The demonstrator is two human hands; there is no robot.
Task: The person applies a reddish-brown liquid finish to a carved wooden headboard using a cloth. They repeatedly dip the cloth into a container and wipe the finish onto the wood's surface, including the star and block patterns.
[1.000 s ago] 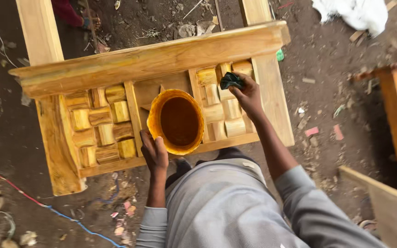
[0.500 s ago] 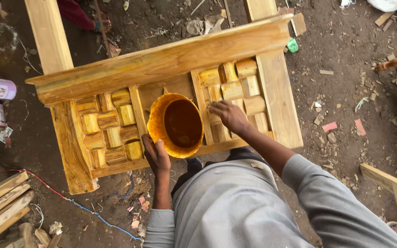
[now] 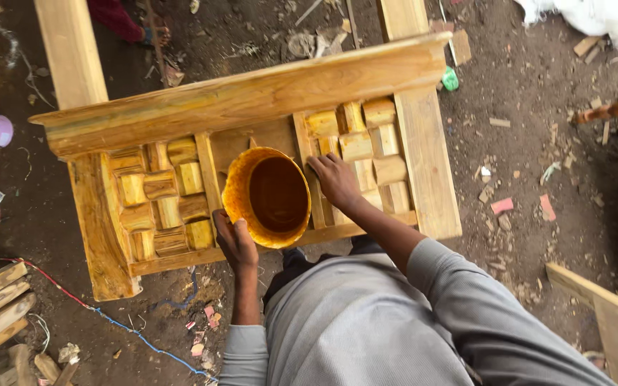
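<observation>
The left hand grips the tub of brown finish at centre frame, while the right hand presses flat on the glossy, seemingly mostly coated wooden frame.

light: soft, even daylight | shadows: faint | focus: sharp | glare: none

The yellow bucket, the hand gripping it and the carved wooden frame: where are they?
Yellow bucket point(image 3: 275, 187): head view, on its inner wall.
Left hand point(image 3: 236, 241): head view, on its back.
Carved wooden frame point(image 3: 252, 96): head view, on its top rail.
</observation>
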